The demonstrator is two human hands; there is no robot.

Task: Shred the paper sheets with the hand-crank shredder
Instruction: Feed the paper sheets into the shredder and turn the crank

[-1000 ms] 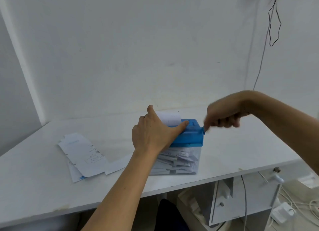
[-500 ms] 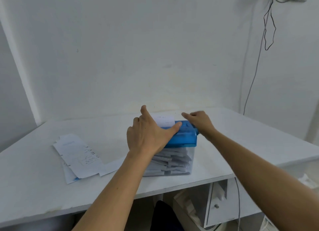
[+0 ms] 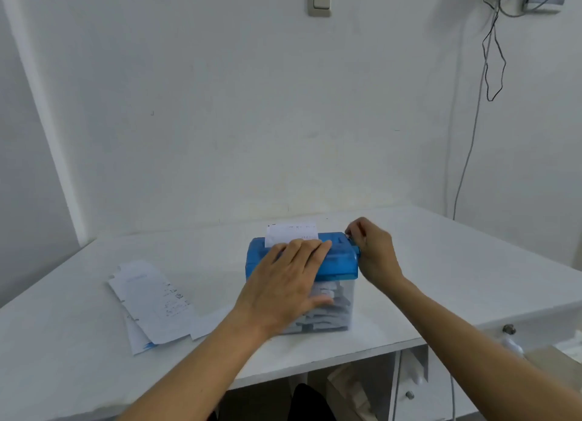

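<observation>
1. Your right hand (image 3: 374, 252): the fingers (image 3: 362, 228) are curled tight at the right end of the shredder, clenched round the crank handle (image 3: 356, 249). Only a small blue stub of the handle shows beside your knuckles; the rest is hidden in your grip.

2. Your left hand (image 3: 283, 282): the fingers (image 3: 304, 252) are straight and close together, lying flat on the blue shredder top (image 3: 341, 260) and holding nothing. The fingertips reach just short of the feed slot. Your thumb lies across the front of the clear bin (image 3: 338, 315).

3. Paper sheet (image 3: 291, 233): white, standing upright in the slot just beyond your left fingertips, with its lower part inside the shredder. There are lines of small print near its top edge, too fine to read.

4. Hand-crank shredder: blue top on the clear bin, standing on the white table (image 3: 456, 263) near its front edge. The bin holds white paper strips (image 3: 327, 321).

5. Loose paper sheets (image 3: 151, 299): an overlapping pile lying flat on the table, left of the shredder and apart from it. The top sheet carries dark print, not legible, and a blue corner shows at the bottom of the pile.

6. Surroundings: a light switch (image 3: 319, 1) on the wall above, a grey cable (image 3: 472, 143) hanging down the right wall, and a white drawer unit (image 3: 409, 386) under the table.
</observation>
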